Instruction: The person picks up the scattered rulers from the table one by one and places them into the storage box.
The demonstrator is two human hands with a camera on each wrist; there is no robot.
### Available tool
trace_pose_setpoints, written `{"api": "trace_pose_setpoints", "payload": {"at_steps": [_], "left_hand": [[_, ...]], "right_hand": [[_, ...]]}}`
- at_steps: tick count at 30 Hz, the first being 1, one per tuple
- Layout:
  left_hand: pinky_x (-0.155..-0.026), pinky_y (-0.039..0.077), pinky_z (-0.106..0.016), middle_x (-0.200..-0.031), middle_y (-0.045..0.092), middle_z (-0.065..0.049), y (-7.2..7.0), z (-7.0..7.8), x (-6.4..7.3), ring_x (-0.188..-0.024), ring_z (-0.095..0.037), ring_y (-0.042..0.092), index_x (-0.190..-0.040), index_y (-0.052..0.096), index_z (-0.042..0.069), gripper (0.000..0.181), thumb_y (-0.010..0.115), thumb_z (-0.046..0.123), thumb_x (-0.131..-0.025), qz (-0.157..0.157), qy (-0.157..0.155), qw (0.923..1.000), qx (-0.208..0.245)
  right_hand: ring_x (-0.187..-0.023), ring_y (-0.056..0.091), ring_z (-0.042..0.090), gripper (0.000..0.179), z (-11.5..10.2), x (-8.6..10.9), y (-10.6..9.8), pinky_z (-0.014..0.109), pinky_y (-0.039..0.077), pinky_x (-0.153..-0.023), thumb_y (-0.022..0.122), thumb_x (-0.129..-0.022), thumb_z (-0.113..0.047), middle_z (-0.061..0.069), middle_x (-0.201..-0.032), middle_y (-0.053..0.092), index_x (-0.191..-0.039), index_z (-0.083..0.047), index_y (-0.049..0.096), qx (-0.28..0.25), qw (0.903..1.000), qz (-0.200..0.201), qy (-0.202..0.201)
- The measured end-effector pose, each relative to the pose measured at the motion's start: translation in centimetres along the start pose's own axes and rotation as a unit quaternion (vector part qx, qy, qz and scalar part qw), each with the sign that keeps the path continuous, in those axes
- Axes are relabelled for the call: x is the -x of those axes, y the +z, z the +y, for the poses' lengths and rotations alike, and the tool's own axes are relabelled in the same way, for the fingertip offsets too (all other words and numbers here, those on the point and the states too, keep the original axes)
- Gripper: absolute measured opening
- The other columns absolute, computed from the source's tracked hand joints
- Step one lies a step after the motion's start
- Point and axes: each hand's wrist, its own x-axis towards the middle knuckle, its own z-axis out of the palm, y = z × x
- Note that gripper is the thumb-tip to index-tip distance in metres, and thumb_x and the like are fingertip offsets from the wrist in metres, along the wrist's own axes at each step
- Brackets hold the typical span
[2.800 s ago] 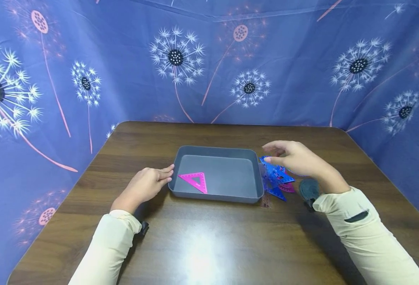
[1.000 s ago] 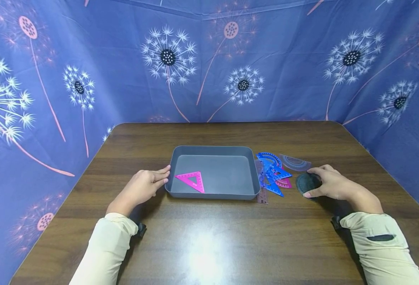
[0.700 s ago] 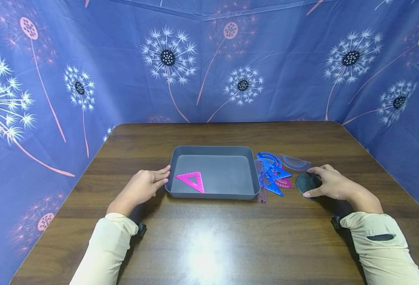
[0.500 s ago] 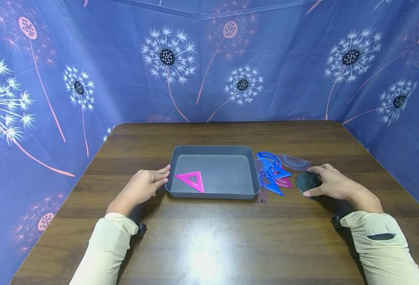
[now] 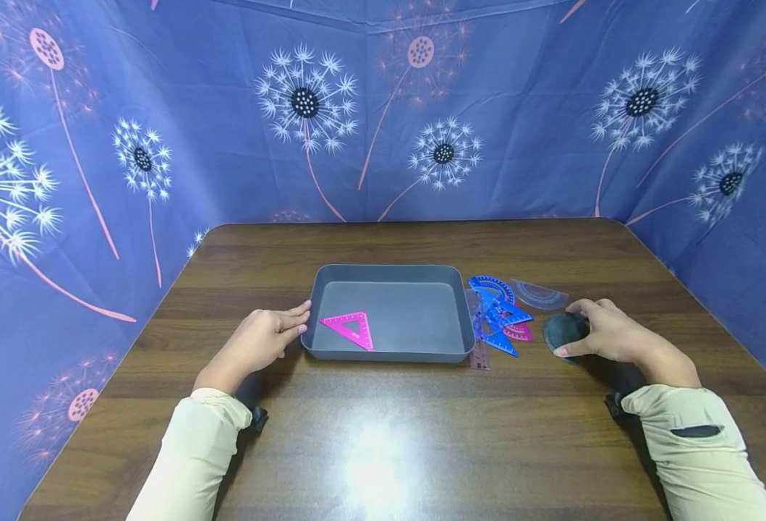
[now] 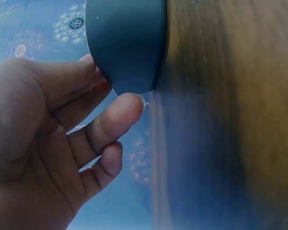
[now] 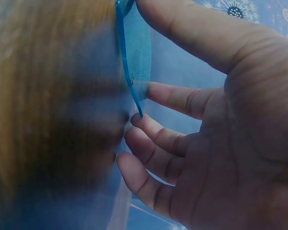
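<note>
On the brown surface (image 5: 487,449) sits a grey tray (image 5: 415,307), the left hand (image 5: 262,340) at its nine o'clock with loosely extended fingers touching it, the right hand (image 5: 620,340) well out at three, part-spread fingers and thumb pinching a dark rounded plate (image 5: 562,331), a pink triangle (image 5: 364,333) inside at eight.

Fingers (image 6: 120,117) touching dark tray (image 6: 127,40), wooden table (image 6: 266,96)

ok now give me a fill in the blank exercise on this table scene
The triangle in the gray tray is coloured ____.
In the head view, blue pieces lie to the tray's ____.
The right grip pinches a dark rounded piece between fingers and ____.

Missing words: pink; right; thumb.
</note>
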Motion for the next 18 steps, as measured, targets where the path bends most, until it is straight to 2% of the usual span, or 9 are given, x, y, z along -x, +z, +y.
{"api": "trace_pose_setpoints", "payload": {"at_steps": [10,14,18], "left_hand": [[-0.048,0.045,-0.027,-0.143,0.054,-0.003,0.04,-0.06,-0.01,-0.045,-0.012,0.056,-0.13,0.065,0.004,0.034,0.063,0.017,-0.099,-0.001,-0.005,0.9999,0.012],[-0.048,0.045,-0.027,-0.143,0.053,-0.003,0.06,-0.1,-0.02,-0.045,-0.012,0.056,-0.13,0.065,0.004,0.034,0.063,0.018,-0.099,0.0,-0.004,0.9999,0.01],[-0.048,0.046,-0.027,-0.143,0.053,-0.004,0.06,-0.09,-0.02,-0.045,-0.013,0.057,-0.13,0.065,0.004,0.034,0.063,0.017,-0.099,-0.001,-0.002,0.9999,0.013]], "right_hand": [[-0.109,0.044,0.049,0.099,-0.05,-0.18,-0.2,0.063,0.043,-0.085,0.089,-0.067,-0.05,0.038,-0.121,0.045,-0.132,0.012,0.047,0.0,0.9998,0.013,-0.015],[-0.097,0.053,0.042,0.08,0.1,-0.36,-0.34,0.052,0.046,-0.076,0.09,-0.069,-0.039,0.032,-0.11,0.054,-0.121,0.011,0.055,-0.004,0.9983,0.046,-0.036],[-0.088,0.055,0.033,0.065,0.21,-0.34,-0.33,0.039,0.043,-0.07,0.091,-0.07,-0.033,0.023,-0.101,0.059,-0.113,0.005,0.06,-0.003,0.9966,0.073,-0.04]]}}
